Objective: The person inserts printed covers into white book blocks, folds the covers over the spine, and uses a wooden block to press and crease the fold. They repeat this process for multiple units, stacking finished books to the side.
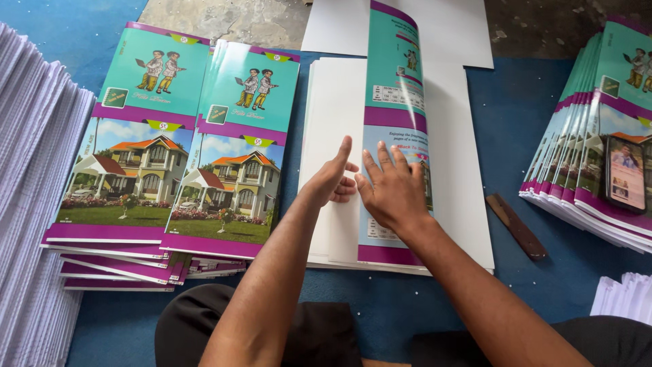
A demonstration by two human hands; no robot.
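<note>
A stack of white cover sheets (333, 122) lies on the blue mat in front of me, blank side up. The top sheet (394, 75) is folded over along its length, showing a teal and purple printed strip. My right hand (390, 189) lies flat, fingers spread, on the lower part of that printed strip. My left hand (333, 180) rests beside it on the white sheet, thumb raised and fingers curled toward the fold edge. Neither hand grips anything.
Two piles of printed notebook covers (176, 149) with a house picture lie at left. A tall stack of white paper (30, 204) stands at far left. More covers (598, 129) fan out at right, with a phone (626, 173) on top. A brown ruler-like stick (516, 226) lies on the mat.
</note>
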